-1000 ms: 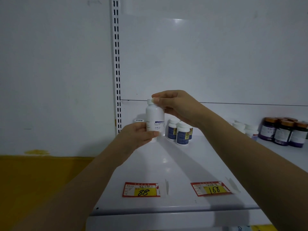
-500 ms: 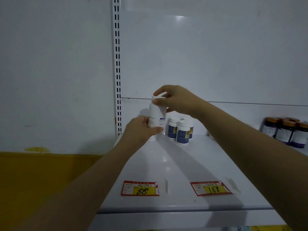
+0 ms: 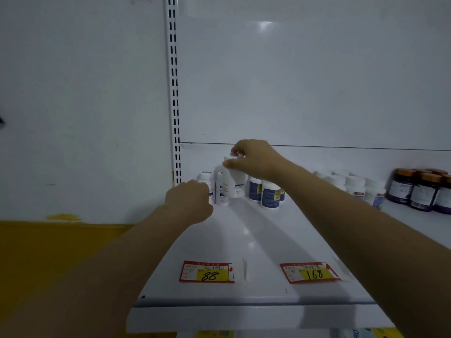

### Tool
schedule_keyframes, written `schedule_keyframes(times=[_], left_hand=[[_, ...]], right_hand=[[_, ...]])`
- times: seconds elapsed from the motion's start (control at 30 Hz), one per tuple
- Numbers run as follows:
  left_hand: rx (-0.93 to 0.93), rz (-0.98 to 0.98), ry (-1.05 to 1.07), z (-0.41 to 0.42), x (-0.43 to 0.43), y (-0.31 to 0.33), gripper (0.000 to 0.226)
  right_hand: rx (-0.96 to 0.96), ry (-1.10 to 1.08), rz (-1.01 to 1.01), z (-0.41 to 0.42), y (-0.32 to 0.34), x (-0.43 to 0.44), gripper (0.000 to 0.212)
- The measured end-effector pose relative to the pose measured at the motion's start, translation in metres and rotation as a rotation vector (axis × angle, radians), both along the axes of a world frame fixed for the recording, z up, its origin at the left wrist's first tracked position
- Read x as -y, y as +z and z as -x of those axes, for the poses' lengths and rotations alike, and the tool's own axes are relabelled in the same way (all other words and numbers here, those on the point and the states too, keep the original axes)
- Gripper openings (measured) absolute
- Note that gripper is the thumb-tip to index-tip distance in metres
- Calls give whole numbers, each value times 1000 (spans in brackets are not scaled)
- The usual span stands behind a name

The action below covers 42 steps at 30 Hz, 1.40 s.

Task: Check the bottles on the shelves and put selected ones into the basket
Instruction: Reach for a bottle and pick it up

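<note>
White plastic bottle (image 3: 234, 184) tilts above the shelf (image 3: 244, 240), right hand (image 3: 258, 159) pinching its cap end, probably to stand it beside shelved bottles (image 3: 269, 196); left hand (image 3: 188, 203) hides its fingers, hold unclear

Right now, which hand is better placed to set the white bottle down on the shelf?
The right hand: it grips the tilted white bottle near its top, above the shelf. The left hand is lower, off the bottle.
</note>
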<state>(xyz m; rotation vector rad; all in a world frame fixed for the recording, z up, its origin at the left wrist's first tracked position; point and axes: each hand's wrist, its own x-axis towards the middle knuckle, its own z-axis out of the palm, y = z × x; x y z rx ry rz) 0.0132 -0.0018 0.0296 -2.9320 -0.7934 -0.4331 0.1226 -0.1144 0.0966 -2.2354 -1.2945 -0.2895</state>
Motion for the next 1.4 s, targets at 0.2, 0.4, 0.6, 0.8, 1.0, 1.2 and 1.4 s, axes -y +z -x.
schedule_keyframes(times=[0.2, 0.4, 0.6, 0.8, 1.0, 1.2, 1.4], left_hand=[[-51, -38, 19, 2, 3, -11, 31], [-31, -17, 70, 19, -4, -11, 30], [-13, -8, 182, 75, -43, -10, 33], [2, 13, 348, 163, -116, -5, 23], [5, 27, 468, 257, -191, -30, 15], [-36, 122, 581, 326, -279, -70, 29], [-31, 256, 613, 336, -350, -143, 30]], right_hand=[[-14, -41, 162, 4, -15, -3, 46], [38, 27, 229, 15, -12, -24, 42], [109, 173, 204, 55, -5, -83, 39], [160, 333, 163, 137, 2, -173, 46], [116, 466, 200, 225, -12, -263, 47], [49, 516, 288, 284, -52, -359, 49], [-18, 545, 397, 301, -132, -444, 47]])
